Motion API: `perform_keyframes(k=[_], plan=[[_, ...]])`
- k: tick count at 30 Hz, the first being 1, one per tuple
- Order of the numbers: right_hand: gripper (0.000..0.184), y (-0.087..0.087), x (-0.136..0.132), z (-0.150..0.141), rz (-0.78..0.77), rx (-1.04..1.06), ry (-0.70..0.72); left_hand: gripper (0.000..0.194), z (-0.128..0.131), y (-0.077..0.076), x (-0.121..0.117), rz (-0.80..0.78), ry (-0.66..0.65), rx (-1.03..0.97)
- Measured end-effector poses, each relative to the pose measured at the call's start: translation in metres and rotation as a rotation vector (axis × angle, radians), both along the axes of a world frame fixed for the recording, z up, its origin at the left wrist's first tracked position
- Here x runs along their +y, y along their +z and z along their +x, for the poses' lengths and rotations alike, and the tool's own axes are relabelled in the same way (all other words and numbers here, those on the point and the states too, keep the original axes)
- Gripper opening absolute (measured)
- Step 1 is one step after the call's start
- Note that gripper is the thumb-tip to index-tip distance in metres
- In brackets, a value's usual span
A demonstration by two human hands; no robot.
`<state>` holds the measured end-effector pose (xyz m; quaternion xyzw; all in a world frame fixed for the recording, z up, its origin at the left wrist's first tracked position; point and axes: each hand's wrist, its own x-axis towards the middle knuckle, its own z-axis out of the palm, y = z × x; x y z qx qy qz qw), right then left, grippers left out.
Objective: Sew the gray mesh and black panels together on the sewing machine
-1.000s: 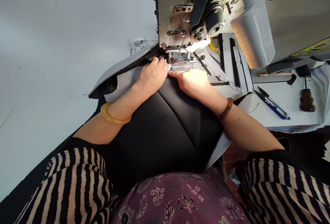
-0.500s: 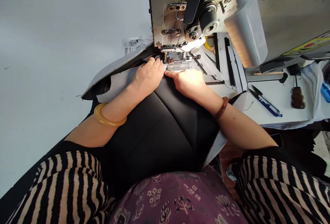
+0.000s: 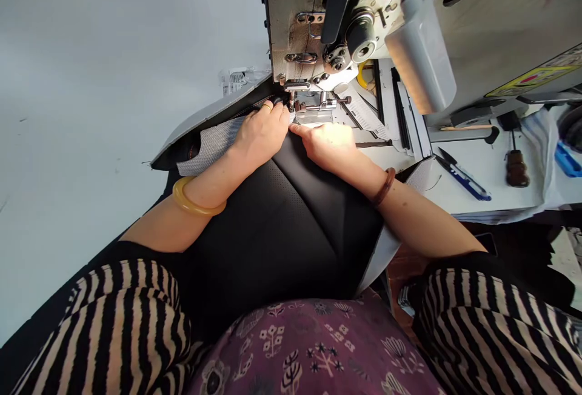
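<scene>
A black perforated leather panel [image 3: 282, 225] with grey backing lies across my lap and runs up under the presser foot [image 3: 305, 103] of an industrial sewing machine [image 3: 364, 25]. My left hand [image 3: 261, 133] lies on the panel's edge just left of the foot, fingers curled and pressed down on the seam. My right hand [image 3: 330, 143] rests flat on the panel to the right, its fingertip pointing at the foot. A yellow bangle sits on my left wrist, a brown one on my right.
Thread snips with a blue handle [image 3: 464, 175] and a wooden-handled tool [image 3: 517, 168] lie on the white table [image 3: 491, 189] at the right. Grey mesh fabric [image 3: 211, 143] shows beside my left hand. A pale floor fills the left side.
The view has drifted slightly; both hands stay at the presser foot on the panel, with no clear change in grip.
</scene>
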<state>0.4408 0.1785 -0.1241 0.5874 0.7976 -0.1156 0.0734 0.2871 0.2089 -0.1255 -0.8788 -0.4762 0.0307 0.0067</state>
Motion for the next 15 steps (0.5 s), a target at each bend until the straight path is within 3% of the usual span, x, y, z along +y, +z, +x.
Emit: perform_keyframes(k=[4, 7, 11, 15], plan=[[0.051, 0.003, 0.001, -0.003, 0.044, -0.042, 0.025, 0.046, -0.008, 0.002, -0.021, 0.068, -0.09, -0.087], [0.051, 0.007, 0.01, 0.007, 0.043, -0.021, 0.156, 0.044, -0.017, 0.0, -0.046, 0.058, -0.165, -0.026], [0.054, 0.008, 0.028, 0.036, 0.07, 0.017, 0.494, 0.037, -0.033, -0.009, -0.061, 0.119, -0.022, -0.149], [0.05, 0.002, 0.035, 0.053, 0.129, 0.152, 0.618, 0.045, -0.043, -0.014, -0.053, 0.155, 0.099, -0.211]])
